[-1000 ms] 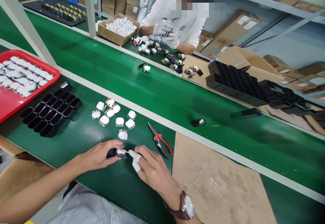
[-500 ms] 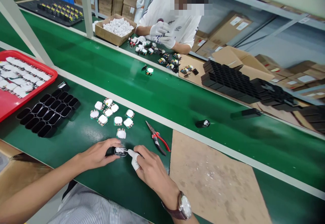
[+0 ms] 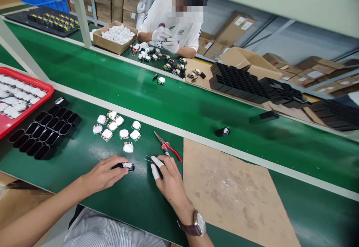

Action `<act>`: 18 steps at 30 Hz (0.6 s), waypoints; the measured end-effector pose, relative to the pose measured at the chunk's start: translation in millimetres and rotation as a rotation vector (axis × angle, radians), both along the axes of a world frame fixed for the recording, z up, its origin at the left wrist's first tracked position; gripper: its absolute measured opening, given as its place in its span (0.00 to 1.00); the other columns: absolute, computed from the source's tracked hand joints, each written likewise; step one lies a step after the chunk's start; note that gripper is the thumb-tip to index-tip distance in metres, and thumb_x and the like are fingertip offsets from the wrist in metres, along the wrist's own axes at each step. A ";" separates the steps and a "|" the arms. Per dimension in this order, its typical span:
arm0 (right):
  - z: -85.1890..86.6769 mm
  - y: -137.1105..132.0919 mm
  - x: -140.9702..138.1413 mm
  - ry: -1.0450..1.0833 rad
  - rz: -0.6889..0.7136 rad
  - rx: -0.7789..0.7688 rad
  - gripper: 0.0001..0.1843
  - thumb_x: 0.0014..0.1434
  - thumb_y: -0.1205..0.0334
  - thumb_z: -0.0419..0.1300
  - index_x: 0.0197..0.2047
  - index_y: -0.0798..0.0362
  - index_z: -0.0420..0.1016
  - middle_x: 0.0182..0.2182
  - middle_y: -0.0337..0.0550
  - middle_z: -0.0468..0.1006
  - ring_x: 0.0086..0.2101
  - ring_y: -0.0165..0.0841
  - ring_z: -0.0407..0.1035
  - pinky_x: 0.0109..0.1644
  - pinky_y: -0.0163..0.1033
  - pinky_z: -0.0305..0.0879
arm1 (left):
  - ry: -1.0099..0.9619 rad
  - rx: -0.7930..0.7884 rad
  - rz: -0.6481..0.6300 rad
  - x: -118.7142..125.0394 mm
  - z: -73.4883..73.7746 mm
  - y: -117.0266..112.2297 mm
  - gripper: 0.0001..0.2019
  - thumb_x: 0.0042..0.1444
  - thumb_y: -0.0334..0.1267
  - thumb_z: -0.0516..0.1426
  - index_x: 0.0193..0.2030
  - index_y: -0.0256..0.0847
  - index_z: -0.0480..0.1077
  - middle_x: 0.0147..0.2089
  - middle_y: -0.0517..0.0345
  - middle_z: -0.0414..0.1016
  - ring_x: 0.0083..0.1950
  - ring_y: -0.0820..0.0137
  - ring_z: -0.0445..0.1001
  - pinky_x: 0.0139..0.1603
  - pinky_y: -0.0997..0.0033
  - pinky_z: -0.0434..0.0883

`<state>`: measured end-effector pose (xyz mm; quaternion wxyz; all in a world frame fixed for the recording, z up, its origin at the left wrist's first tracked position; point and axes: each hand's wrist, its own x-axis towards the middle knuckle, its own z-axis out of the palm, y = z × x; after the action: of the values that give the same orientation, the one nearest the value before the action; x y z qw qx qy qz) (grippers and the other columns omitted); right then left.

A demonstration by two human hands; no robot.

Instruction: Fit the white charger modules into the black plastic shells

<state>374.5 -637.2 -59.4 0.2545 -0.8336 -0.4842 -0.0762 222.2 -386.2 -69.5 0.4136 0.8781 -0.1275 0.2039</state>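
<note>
My left hand [image 3: 108, 172] is closed around a small black plastic case [image 3: 128, 166], laid on its side with white material showing in its end. To the right, my right hand [image 3: 168, 176], with white finger cots on two fingers, grips a pair of tweezers [image 3: 148, 158]. The tweezers' thin tips are spread and point left, apart from the case. Beyond the hands lie several small circuit boards [image 3: 128, 147] topped with white pads. Red-handled pliers [image 3: 167, 147] rest just past my right hand.
Black cases [image 3: 46, 131] stand grouped at left beside a red tray [image 3: 50, 90]. A cardboard sheet [image 3: 224, 191] covers the bench at right. Across the green conveyor [image 3: 117, 79], carrying a board and black cases, a gloved co-worker [image 3: 174, 26] sits near a box of white pieces [image 3: 112, 47].
My right hand has drawn back right from the case, and the tweezers have come away from its open end. My left hand still holds the case. The whole view has shifted slightly.
</note>
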 end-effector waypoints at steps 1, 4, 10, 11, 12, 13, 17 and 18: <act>5.0 5.7 -2.3 0.035 0.037 0.045 0.19 0.71 0.70 0.57 0.64 0.52 0.70 0.51 0.52 0.76 0.49 0.44 0.72 0.53 0.53 0.76 | 0.026 -0.045 0.006 0.8 -0.1 -1.3 0.07 0.70 0.31 0.60 0.46 0.45 0.80 0.55 0.47 0.81 0.48 0.62 0.83 0.47 0.62 0.82; 15.9 22.9 -6.5 0.063 0.128 0.140 0.20 0.72 0.69 0.58 0.65 0.51 0.68 0.53 0.52 0.75 0.51 0.43 0.72 0.54 0.51 0.75 | 0.182 -0.411 0.112 5.4 2.9 -1.4 0.05 0.67 0.41 0.64 0.41 0.43 0.79 0.49 0.48 0.83 0.44 0.63 0.84 0.45 0.62 0.83; 9.0 16.8 -1.3 -0.113 0.110 -0.041 0.20 0.69 0.72 0.54 0.62 0.56 0.71 0.55 0.57 0.76 0.53 0.48 0.71 0.53 0.56 0.75 | 0.507 -1.293 0.316 12.9 21.3 15.5 0.17 0.57 0.50 0.72 0.36 0.38 0.76 0.34 0.54 0.83 0.34 0.67 0.84 0.40 0.64 0.85; 4.4 10.6 0.9 -0.134 0.097 -0.074 0.22 0.66 0.75 0.53 0.61 0.55 0.73 0.55 0.57 0.76 0.52 0.48 0.71 0.53 0.56 0.75 | 0.502 -1.333 0.337 13.2 24.0 18.0 0.17 0.56 0.49 0.73 0.35 0.37 0.76 0.35 0.53 0.84 0.34 0.67 0.84 0.41 0.65 0.85; -1.1 4.1 3.5 -0.156 0.079 -0.102 0.25 0.62 0.78 0.52 0.60 0.55 0.74 0.55 0.57 0.76 0.52 0.48 0.72 0.52 0.55 0.75 | 0.498 -1.338 0.353 14.1 26.4 20.2 0.18 0.55 0.49 0.73 0.35 0.37 0.76 0.35 0.53 0.84 0.35 0.67 0.84 0.41 0.65 0.85; -7.3 -2.1 6.4 -0.184 0.059 -0.122 0.28 0.59 0.80 0.51 0.59 0.55 0.74 0.53 0.56 0.77 0.50 0.47 0.72 0.50 0.54 0.75 | 0.487 -1.305 0.362 16.0 28.5 22.3 0.18 0.55 0.49 0.72 0.35 0.37 0.76 0.36 0.52 0.84 0.35 0.66 0.84 0.41 0.64 0.85; -30.4 -14.8 18.8 -0.266 -0.053 -0.115 0.30 0.58 0.83 0.49 0.57 0.53 0.76 0.49 0.54 0.79 0.48 0.47 0.74 0.49 0.53 0.77 | 0.391 -0.801 0.433 46.6 38.7 40.2 0.23 0.55 0.58 0.69 0.37 0.37 0.76 0.34 0.51 0.83 0.32 0.64 0.83 0.38 0.59 0.84; -33.2 -14.6 21.0 -0.266 -0.085 -0.100 0.29 0.59 0.82 0.48 0.57 0.53 0.76 0.49 0.54 0.79 0.49 0.47 0.75 0.50 0.54 0.77 | 0.368 -0.675 0.458 61.2 42.6 49.0 0.24 0.54 0.60 0.69 0.36 0.38 0.76 0.34 0.50 0.83 0.32 0.63 0.83 0.37 0.59 0.83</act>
<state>395.6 -651.8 -92.6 0.1429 -0.8475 -0.4812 -0.1727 283.4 -337.2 -26.9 0.6371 0.7211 0.2196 0.1610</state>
